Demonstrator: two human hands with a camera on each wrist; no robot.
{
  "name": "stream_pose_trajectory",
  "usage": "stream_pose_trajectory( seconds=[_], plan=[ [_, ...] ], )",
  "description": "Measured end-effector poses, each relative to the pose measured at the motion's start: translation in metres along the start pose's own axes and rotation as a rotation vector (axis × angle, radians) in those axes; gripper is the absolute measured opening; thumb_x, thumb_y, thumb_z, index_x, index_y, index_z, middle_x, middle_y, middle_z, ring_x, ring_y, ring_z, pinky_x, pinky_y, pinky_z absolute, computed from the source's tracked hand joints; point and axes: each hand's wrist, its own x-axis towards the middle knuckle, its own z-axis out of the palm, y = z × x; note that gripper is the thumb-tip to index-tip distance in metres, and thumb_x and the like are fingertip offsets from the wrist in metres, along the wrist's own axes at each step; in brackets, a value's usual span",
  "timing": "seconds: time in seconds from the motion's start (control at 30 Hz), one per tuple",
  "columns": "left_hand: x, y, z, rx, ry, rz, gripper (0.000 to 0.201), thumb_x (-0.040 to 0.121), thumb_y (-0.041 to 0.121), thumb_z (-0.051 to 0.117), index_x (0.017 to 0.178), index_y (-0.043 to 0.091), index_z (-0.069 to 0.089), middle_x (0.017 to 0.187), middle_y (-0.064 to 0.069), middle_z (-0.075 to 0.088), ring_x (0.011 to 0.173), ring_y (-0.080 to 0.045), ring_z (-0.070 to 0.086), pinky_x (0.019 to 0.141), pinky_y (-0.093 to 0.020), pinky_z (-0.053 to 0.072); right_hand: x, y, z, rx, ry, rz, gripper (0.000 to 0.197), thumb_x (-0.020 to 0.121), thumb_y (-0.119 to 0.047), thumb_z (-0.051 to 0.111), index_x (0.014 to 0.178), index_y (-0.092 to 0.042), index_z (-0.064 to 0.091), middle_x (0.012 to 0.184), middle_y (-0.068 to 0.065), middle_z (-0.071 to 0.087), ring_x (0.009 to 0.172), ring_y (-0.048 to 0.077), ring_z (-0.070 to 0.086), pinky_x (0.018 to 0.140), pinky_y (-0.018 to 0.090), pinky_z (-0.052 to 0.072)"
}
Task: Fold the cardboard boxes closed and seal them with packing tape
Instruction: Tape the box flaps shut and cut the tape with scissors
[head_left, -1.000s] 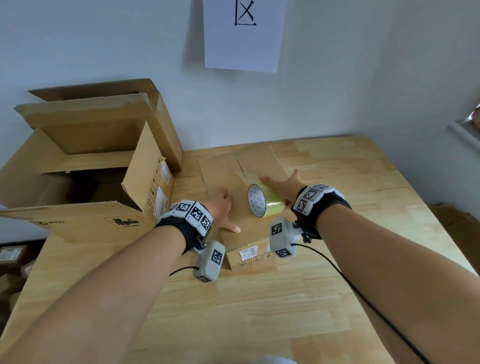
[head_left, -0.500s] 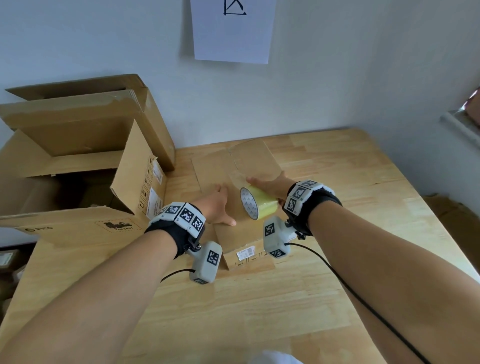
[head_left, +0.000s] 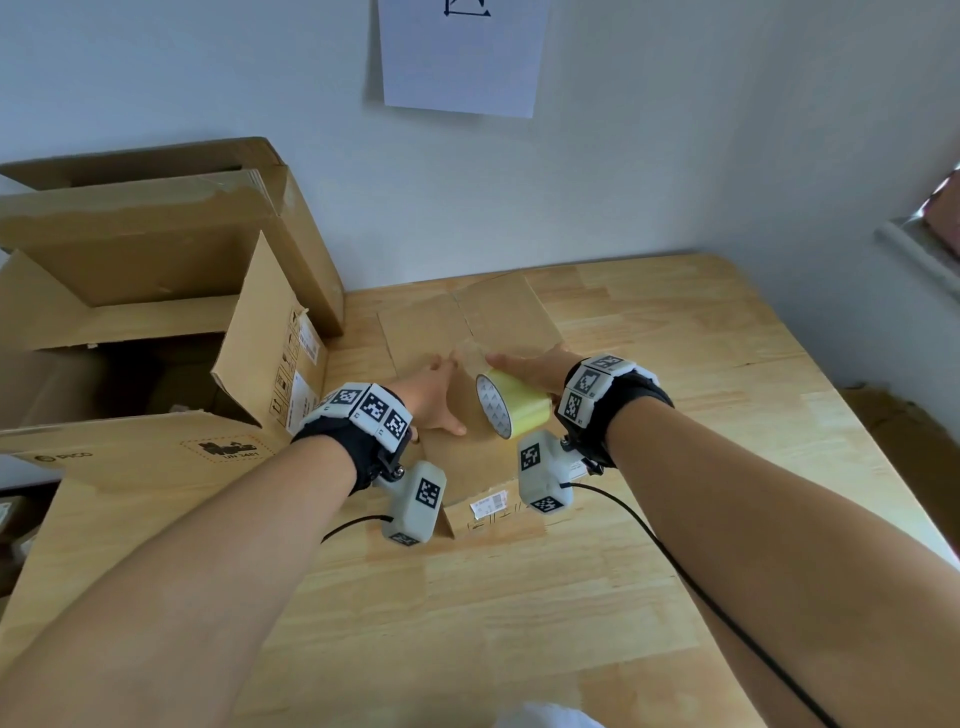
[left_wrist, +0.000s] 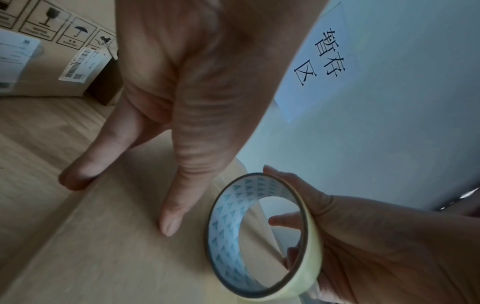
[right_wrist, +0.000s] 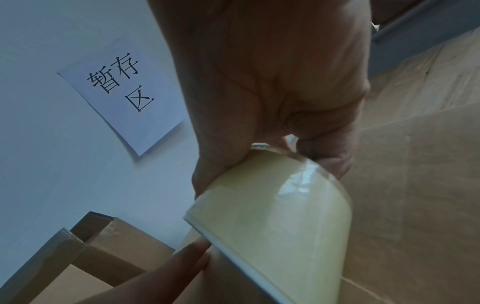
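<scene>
Head view looks down from above; wrist views sit close, sharing the tape roll (left_wrist: 262, 236).

I am in what looks like a storeroom or packing corner. A sheet of paper (head_left: 460, 54) taped to the bare white wall (head_left: 675, 130) carries printed Chinese characters reading "temporary storage area", legible from both wrist views. A plain wooden table (head_left: 701, 364) pushed into the corner serves as my workbench. On its left side stands a large open cardboard box (head_left: 156, 322) printed with handling symbols and stuck with barcode labels, and a smaller shut box (head_left: 467, 332) lies in front of me. More cardboard (head_left: 898, 431) shows on the floor past the table's right edge. No household furnishings appear anywhere around me.
</scene>
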Motion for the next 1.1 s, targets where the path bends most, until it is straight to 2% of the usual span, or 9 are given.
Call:
stream_pose_trajectory(
  seconds=[0.17, 0.3, 0.43, 0.5, 0.57, 0.67, 0.8, 0.97, 1.1],
  plan=[
    [0.004, -0.001, -0.008, 0.008, -0.076, -0.037, 0.102, 0.085, 0.026, 0.069, 0.152, 0.019, -0.007, 0.159, 0.002, -0.012, 0.102, -0.032, 0.065, 0.079, -0.041, 0.058, -0.004, -0.005, -0.001, -0.027, -0.042, -0.032, 0.078, 0.081, -0.066, 0.051, 0.132, -0.007, 0.045, 0.132, 0.014, 0.05, 0.12, 0.03, 0.05, 0.105, 0.041, 0.038],
    [0.013, -0.006, -0.025, -0.1, -0.143, -0.058, 0.082, 0.091, 0.015, 0.059, 0.151, 0.029, 0.005, 0.156, -0.01, 0.021, 0.099, -0.033, 0.066, 0.082, -0.043, 0.057, -0.002, -0.006, 0.001, -0.011, -0.05, -0.032, 0.082, 0.075, -0.072, 0.052, 0.13, -0.012, 0.047, 0.13, 0.012, 0.052, 0.118, 0.03, 0.051, 0.104, 0.042, 0.039],
    [0.013, -0.002, -0.038, -0.013, -0.065, -0.042, 0.082, 0.092, -0.002, 0.038, 0.15, 0.035, -0.006, 0.154, -0.013, 0.024, 0.106, -0.032, 0.058, 0.085, -0.041, 0.056, -0.002, -0.01, 0.001, -0.033, -0.036, -0.023, 0.082, 0.075, -0.073, 0.051, 0.129, -0.011, 0.047, 0.128, 0.012, 0.052, 0.116, 0.03, 0.052, 0.103, 0.041, 0.04],
    [0.012, 0.008, -0.038, 0.069, -0.01, -0.015, 0.085, 0.091, -0.007, 0.033, 0.148, 0.037, -0.012, 0.151, -0.016, 0.03, 0.079, -0.022, 0.057, 0.069, -0.033, 0.055, -0.003, -0.013, 0.003, -0.066, -0.029, -0.036, 0.073, 0.083, -0.067, 0.048, 0.128, -0.009, 0.047, 0.127, 0.011, 0.052, 0.115, 0.028, 0.052, 0.102, 0.038, 0.041],
    [0.016, 0.013, -0.036, 0.124, 0.013, 0.019, 0.088, 0.092, -0.009, 0.033, 0.147, 0.039, -0.016, 0.154, -0.016, 0.023, 0.069, -0.018, 0.054, 0.051, -0.024, 0.045, -0.006, -0.014, 0.002, -0.091, -0.032, -0.035, 0.072, 0.087, -0.062, 0.045, 0.135, -0.009, 0.04, 0.137, 0.014, 0.045, 0.121, 0.028, 0.048, 0.103, 0.036, 0.039],
    [0.027, 0.016, -0.031, 0.205, 0.046, -0.011, 0.095, 0.089, -0.013, 0.036, 0.146, 0.043, -0.016, 0.159, -0.012, -0.002, 0.1, -0.024, 0.062, 0.055, -0.023, 0.045, -0.023, -0.012, -0.004, -0.054, -0.041, -0.044, 0.081, 0.091, -0.055, 0.046, 0.147, -0.004, 0.015, 0.15, 0.017, 0.024, 0.135, 0.03, 0.032, 0.111, 0.038, 0.029],
    [0.038, 0.023, -0.029, 0.309, 0.089, -0.12, 0.097, 0.088, -0.012, 0.041, 0.148, 0.041, -0.014, 0.156, -0.022, -0.01, 0.122, -0.036, 0.05, 0.094, -0.044, 0.049, -0.029, -0.009, -0.012, -0.036, -0.062, -0.074, 0.074, 0.095, -0.048, 0.042, 0.147, -0.004, 0.013, 0.146, 0.014, 0.034, 0.136, 0.028, 0.031, 0.113, 0.038, 0.024],
    [0.048, 0.016, -0.02, 0.146, 0.206, -0.161, 0.06, 0.098, 0.015, 0.037, 0.149, 0.039, 0.015, 0.153, -0.017, 0.011, 0.116, -0.042, 0.049, 0.095, -0.046, 0.046, -0.025, -0.009, -0.006, 0.005, -0.037, -0.023, 0.088, 0.087, -0.056, 0.052, 0.147, -0.005, 0.012, 0.144, 0.014, 0.033, 0.13, 0.03, 0.039, 0.108, 0.039, 0.034],
    [0.042, 0.018, -0.015, 0.19, 0.202, -0.192, 0.058, 0.099, 0.029, 0.039, 0.15, 0.029, 0.013, 0.141, -0.02, 0.036, 0.108, -0.038, 0.054, 0.078, -0.04, 0.045, -0.017, -0.007, -0.002, 0.068, -0.001, 0.038, 0.1, 0.079, -0.062, 0.06, 0.146, -0.005, 0.012, 0.141, 0.015, 0.038, 0.127, 0.03, 0.042, 0.105, 0.039, 0.037]
  ],
)
